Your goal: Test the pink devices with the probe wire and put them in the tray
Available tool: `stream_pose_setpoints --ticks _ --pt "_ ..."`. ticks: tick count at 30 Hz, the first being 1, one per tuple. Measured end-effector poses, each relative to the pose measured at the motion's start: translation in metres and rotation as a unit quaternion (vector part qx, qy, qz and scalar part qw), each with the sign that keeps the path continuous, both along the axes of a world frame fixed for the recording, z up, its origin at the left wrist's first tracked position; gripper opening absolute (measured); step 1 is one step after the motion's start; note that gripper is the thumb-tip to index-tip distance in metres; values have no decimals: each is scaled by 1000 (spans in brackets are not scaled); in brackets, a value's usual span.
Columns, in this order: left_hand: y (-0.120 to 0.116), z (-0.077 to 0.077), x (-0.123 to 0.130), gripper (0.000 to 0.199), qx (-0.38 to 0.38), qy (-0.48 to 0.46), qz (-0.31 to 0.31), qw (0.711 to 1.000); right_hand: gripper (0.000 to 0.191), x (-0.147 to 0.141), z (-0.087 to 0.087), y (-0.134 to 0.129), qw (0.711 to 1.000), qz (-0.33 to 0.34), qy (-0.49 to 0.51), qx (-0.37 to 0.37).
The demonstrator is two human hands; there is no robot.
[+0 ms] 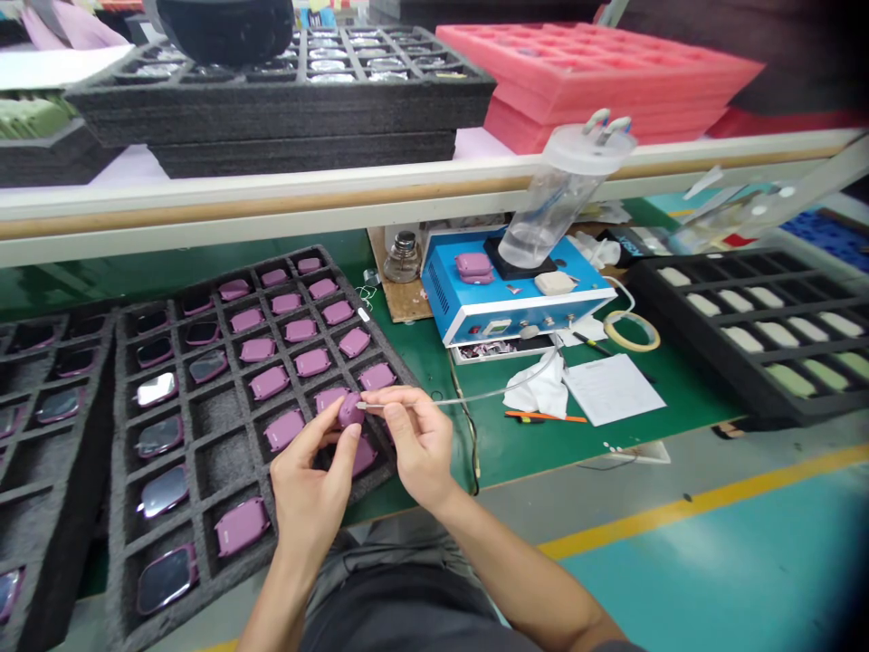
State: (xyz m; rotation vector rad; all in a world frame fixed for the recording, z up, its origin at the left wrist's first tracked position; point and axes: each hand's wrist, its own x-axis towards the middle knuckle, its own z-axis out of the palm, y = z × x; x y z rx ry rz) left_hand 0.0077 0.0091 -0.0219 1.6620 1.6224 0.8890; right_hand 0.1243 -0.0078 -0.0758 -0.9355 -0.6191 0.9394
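My left hand (316,480) pinches a small purple watch case (350,409) between thumb and fingers, tilted on its edge. In my right hand (422,448) is a thin pen-like tool (371,407), its tip touching or very near the case's side; which one I cannot tell. A clear hose (489,395) trails from the tool towards a blue machine (444,288). Both hands hover over the right part of a black foam tray (122,507), whose compartments hold several purple cases, some showing dark glass faces. My hands hide a few compartments.
A clear cylinder (543,208) leans upward on the machine, beside a purple case (473,266). Right of it lie tape (631,330), a paper sheet (615,389), a white cloth (539,388) and an orange stick (549,417). Another foam tray (679,353) stands far right; a shelf (326,195) crosses above.
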Motion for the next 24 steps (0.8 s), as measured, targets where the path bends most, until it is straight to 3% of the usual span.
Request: stream_pose_setpoints --ticks 24 --pt "2 2 -1 38 2 0 -16 1000 15 0 1 0 1000 -9 -2 6"
